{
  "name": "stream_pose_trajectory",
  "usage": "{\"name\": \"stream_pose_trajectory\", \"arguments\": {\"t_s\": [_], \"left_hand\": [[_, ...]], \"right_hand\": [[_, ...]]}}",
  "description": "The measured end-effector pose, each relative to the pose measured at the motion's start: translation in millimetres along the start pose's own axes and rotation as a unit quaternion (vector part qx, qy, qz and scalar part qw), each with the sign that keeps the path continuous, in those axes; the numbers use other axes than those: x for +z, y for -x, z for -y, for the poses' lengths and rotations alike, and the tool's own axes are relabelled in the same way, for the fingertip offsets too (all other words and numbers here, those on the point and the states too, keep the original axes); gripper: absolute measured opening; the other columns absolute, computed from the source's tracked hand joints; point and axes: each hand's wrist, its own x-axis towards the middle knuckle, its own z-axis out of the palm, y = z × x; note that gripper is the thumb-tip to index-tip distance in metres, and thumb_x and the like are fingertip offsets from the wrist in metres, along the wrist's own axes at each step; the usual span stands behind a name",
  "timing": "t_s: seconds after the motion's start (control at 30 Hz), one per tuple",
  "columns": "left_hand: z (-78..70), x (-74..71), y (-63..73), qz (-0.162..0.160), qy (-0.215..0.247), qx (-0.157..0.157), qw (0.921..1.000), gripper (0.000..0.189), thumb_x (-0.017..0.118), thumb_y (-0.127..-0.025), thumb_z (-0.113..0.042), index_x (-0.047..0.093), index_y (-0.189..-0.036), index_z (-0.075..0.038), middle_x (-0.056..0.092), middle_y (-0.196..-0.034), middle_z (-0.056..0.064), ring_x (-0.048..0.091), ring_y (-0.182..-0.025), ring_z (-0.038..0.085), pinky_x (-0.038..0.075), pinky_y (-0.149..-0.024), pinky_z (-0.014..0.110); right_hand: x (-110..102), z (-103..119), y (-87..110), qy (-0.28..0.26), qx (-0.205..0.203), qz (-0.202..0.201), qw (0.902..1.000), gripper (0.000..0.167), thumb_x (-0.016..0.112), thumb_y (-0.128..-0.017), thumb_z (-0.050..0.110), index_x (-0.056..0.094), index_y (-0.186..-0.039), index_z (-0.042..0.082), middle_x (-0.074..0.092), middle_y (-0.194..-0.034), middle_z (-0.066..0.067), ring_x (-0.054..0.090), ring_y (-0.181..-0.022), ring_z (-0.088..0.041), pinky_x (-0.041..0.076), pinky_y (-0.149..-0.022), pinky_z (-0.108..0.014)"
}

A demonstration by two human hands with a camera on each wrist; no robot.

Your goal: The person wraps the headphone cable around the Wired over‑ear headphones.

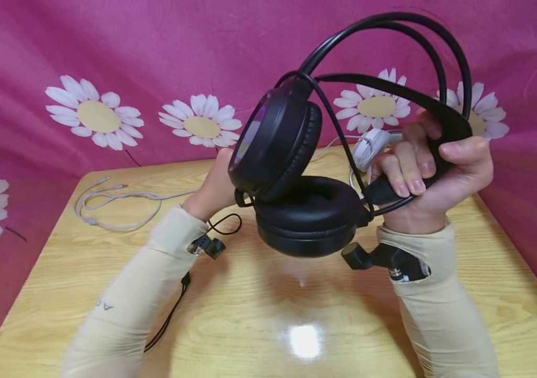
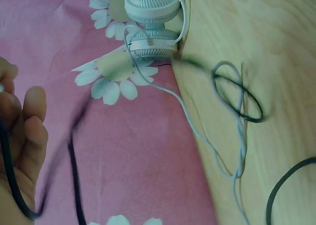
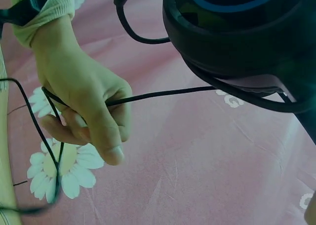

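A black over-ear headset is held up above the table, its headband arching to the upper right. My right hand grips it by the band near one ear cup, fingers on one side and thumb on the other. Behind the other ear cup is my left hand, partly hidden in the head view. The right wrist view shows the left hand holding the headset's thin black cable, which runs taut from the headset into its curled fingers. Loose loops of this cable hang beyond the hand.
On the wooden table, a white device with round ribbed parts stands at the back. Its white cable lies looped at the back left. A pink cloth with daisies hangs behind and at both sides.
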Motion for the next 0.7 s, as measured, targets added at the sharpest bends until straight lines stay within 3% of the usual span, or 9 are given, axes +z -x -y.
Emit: {"name": "stream_pose_trajectory", "arguments": {"t_s": [0.2, 0.4, 0.53, 0.7], "left_hand": [[-1.8, 10.0, 10.6, -0.009, -0.030, 0.002, 0.9995, 0.016, 0.069, -0.080, -0.013, 0.064, -0.078, 0.002, 0.054, -0.064, 0.012, 0.050, -0.064, 0.026, 0.038, -0.060, 0.035], [-3.1, 24.1, 18.1, -0.072, -0.009, 0.007, 0.9973, 0.028, 0.068, -0.084, -0.003, 0.055, -0.059, -0.002, 0.049, -0.052, 0.006, 0.041, -0.053, 0.011, 0.028, -0.053, 0.021], [-5.2, 32.4, 22.3, -0.118, 0.027, 0.028, 0.9922, 0.023, 0.065, -0.089, -0.005, 0.062, -0.066, -0.002, 0.055, -0.053, 0.006, 0.042, -0.052, 0.005, 0.031, -0.052, 0.017], [-6.4, 39.0, 26.7, -0.147, 0.055, 0.052, 0.9862, 0.029, 0.054, -0.097, -0.010, 0.063, -0.072, -0.001, 0.051, -0.054, 0.006, 0.040, -0.051, 0.004, 0.030, -0.051, 0.019]], "right_hand": [[-2, 4, -2.2, 0.013, -0.002, -0.006, 0.9999, 0.010, 0.035, -0.069, 0.013, 0.036, -0.070, 0.003, 0.029, -0.047, -0.003, 0.025, -0.030, -0.015, 0.020, -0.033, -0.026], [-3, 12, -6.9, 0.043, -0.032, -0.022, 0.9984, 0.019, 0.028, -0.070, 0.020, 0.033, -0.063, 0.004, 0.029, -0.045, -0.003, 0.024, -0.030, -0.015, 0.019, -0.033, -0.026], [-3, 15, -9.4, 0.055, -0.064, -0.034, 0.9958, 0.030, 0.025, -0.072, 0.023, 0.039, -0.065, -0.002, 0.027, -0.043, -0.002, 0.023, -0.029, -0.014, 0.018, -0.032, -0.024], [-4, 18, -11.3, 0.067, -0.095, -0.055, 0.9917, 0.037, 0.024, -0.074, 0.023, 0.044, -0.068, -0.007, 0.028, -0.044, -0.002, 0.023, -0.029, -0.013, 0.018, -0.032, -0.023]]}}
